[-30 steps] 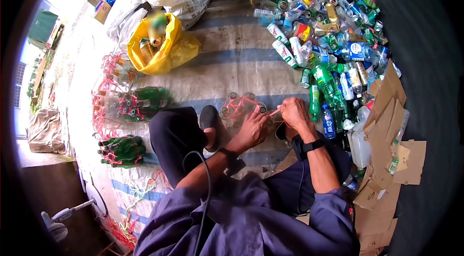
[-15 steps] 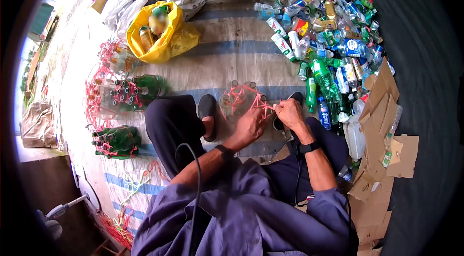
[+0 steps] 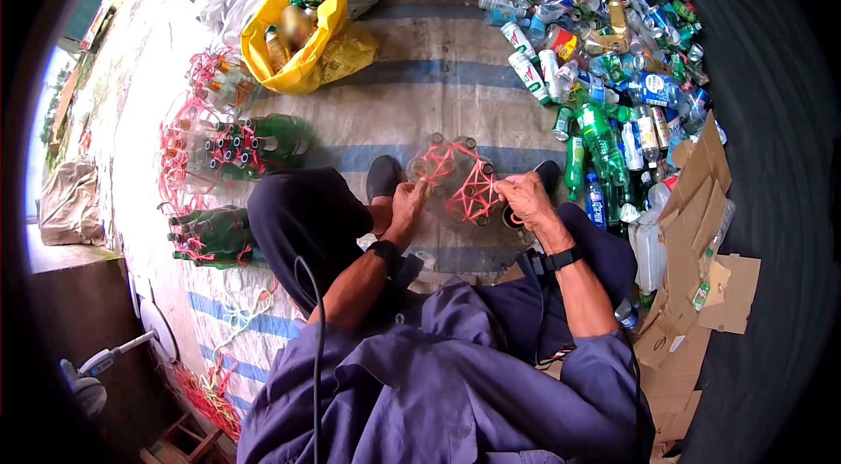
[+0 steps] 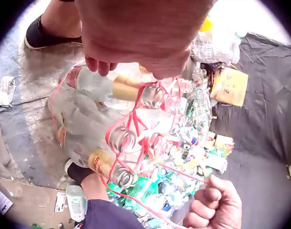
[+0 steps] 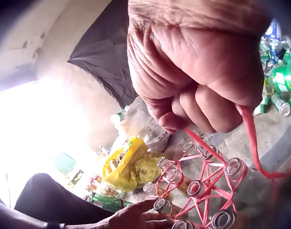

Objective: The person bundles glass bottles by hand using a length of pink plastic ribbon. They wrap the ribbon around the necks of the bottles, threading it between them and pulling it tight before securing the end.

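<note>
A bundle of clear bottles [image 3: 455,179] laced with red string [image 3: 469,188] stands between my feet on the striped mat [image 3: 438,87]. My left hand [image 3: 407,201] rests on the bundle's left side, fingers on the bottles [image 4: 112,90]. My right hand [image 3: 523,195] is curled tight round the red string [image 5: 250,129] and holds it taut from the bundle's right side. The bottle necks [image 5: 198,188] show as a ring with string criss-crossed between them. In the left wrist view, the right fist [image 4: 214,207] grips the string below the bundle.
Tied bundles of green bottles [image 3: 219,236] and clear ones [image 3: 215,153] lie at left. A yellow bag [image 3: 298,43] sits at the back. A heap of loose bottles and cans [image 3: 613,52] fills the right; flattened cardboard [image 3: 701,236] lies near my right knee.
The left hand moved from the string beside the right hand over to the bundle's left side. The right hand pulled the string taut, and the bundle tipped its necks toward me.
</note>
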